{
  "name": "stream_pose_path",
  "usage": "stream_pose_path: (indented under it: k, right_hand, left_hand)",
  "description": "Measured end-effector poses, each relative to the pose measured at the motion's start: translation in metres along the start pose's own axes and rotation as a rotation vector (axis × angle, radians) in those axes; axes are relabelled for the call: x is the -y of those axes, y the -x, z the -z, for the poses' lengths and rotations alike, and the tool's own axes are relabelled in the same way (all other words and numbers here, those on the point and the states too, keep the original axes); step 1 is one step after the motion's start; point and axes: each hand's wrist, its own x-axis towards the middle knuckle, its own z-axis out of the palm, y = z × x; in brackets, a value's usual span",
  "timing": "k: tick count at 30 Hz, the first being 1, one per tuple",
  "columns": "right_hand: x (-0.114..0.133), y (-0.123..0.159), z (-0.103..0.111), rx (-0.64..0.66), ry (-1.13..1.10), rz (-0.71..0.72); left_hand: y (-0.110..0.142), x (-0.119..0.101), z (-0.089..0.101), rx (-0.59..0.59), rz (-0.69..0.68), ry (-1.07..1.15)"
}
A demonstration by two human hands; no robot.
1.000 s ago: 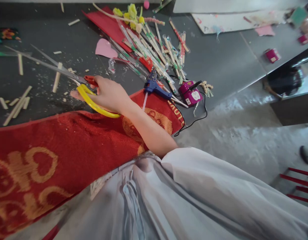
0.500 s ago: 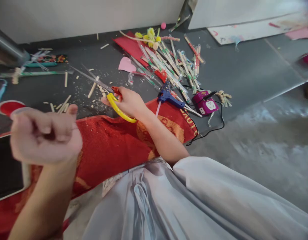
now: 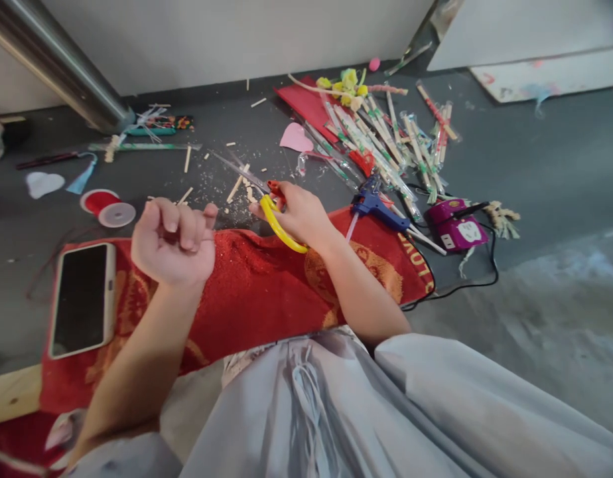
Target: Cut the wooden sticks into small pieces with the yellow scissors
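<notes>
Spreading under everything, the dark table is lined along its near edge by a red towel. Over the towel's far border, the scissors are gripped by the right hand, its fingers closed through the handles; the blades are slightly parted and pointed toward the table's far edge. The left hand is raised above the towel, palm up, fingers loosely curled, with nothing seen in it. A phone is laid on the towel's left end, a glue gun by its right end. If the black cord looped at the near edge were snagged, the gun could be dragged off; a short stick by the blades could be flung away if pinched carelessly.
</notes>
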Motion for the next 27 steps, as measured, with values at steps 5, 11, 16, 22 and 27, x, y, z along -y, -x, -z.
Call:
stream_pose_path:
  k: [5, 11, 16, 22, 27]
  right_hand:
    - [0.001, 0.002, -0.002, 0.009, 0.038, 0.026]
    - [0.002, 0.005, -0.004, -0.017, 0.054, 0.074]
    - [0.000, 0.006, -0.006, -0.078, 0.085, 0.101]
    - [0.001, 0.007, -0.006, -0.059, 0.140, 0.096]
    - [0.001, 0.007, -0.009, -0.073, 0.188, 0.098]
  left_hand:
    - [-0.003, 0.008, 0.008, -0.030, -0.139, -0.072]
    - [-0.010, 0.018, 0.014, -0.093, -0.144, -0.149]
    - [-0.008, 0.019, 0.014, -0.097, -0.119, -0.176]
    - [-0.007, 0.017, 0.014, -0.068, -0.121, -0.241]
    - [-0.009, 0.021, 0.022, 0.000, -0.166, -0.440]
